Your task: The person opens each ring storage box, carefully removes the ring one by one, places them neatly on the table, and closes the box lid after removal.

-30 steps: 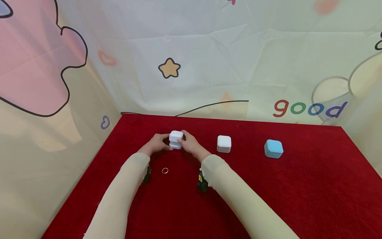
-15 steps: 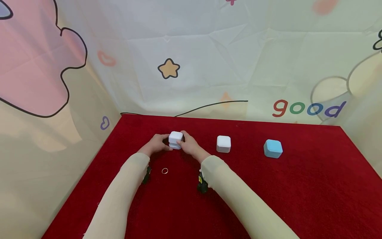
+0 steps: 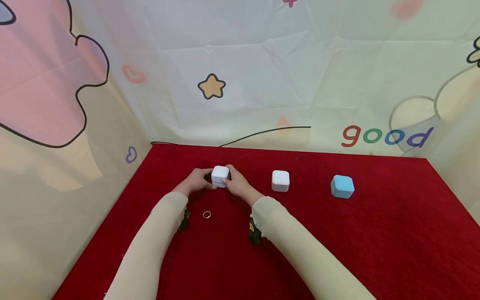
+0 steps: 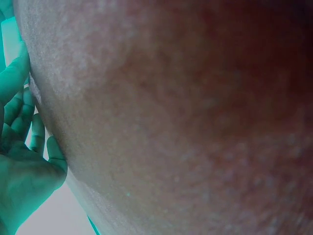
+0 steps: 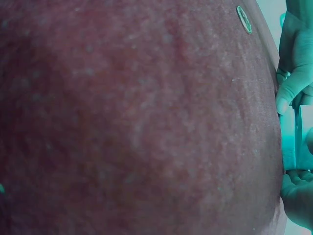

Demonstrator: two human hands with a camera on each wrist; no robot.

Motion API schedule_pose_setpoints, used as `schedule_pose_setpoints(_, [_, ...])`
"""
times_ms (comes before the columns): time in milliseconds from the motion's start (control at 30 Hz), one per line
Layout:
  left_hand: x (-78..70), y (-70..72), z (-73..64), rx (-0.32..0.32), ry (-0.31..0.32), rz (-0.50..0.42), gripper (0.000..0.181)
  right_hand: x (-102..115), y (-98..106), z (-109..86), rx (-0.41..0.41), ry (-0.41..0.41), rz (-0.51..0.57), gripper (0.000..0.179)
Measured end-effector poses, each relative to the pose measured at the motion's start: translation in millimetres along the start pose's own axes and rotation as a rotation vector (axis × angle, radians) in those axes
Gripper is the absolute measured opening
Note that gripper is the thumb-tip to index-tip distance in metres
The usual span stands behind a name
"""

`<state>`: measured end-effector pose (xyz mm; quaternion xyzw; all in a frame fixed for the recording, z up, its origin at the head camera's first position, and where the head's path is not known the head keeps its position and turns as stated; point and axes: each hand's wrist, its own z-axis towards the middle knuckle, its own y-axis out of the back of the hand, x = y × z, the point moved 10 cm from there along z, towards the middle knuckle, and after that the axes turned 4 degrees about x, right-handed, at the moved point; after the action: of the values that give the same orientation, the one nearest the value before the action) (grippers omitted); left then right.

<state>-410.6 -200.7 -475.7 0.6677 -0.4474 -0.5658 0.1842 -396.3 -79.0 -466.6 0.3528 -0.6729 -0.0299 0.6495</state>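
Observation:
A small white ring box point(image 3: 220, 176) with rounded corners stands at the left back of the red cloth, its lid down over its base with a thin seam showing. My left hand point(image 3: 196, 181) holds the box low on its left side between thumb and fingers. From the right, my right hand point(image 3: 238, 182) grips the lid, thumb on the front and fingers behind. The seam of the box point(image 5: 289, 142) also shows at the edge of the right wrist view. A thin ring point(image 3: 206, 214) lies on the cloth nearer to me, between my forearms, touched by neither hand.
Another white box point(image 3: 280, 181) stands to the right of my hands, and a light blue box point(image 3: 342, 186) farther right. Behind the red cloth point(image 3: 393, 233) hangs a printed curtain point(image 3: 258, 83); it also runs along the left side.
My right hand has lowered the lid, and the gap between lid and base has narrowed to a seam. The left hand has stayed in place; ring and other boxes have not moved.

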Motion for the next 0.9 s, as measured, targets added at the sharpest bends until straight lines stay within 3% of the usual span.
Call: schedule_pose_setpoints(900, [2.9, -1.0, -0.3, -0.001, 0.015, -0.024, 0.069, 1.5, -1.6, -2.0, -0.002, 0.020, -0.018, 0.057])
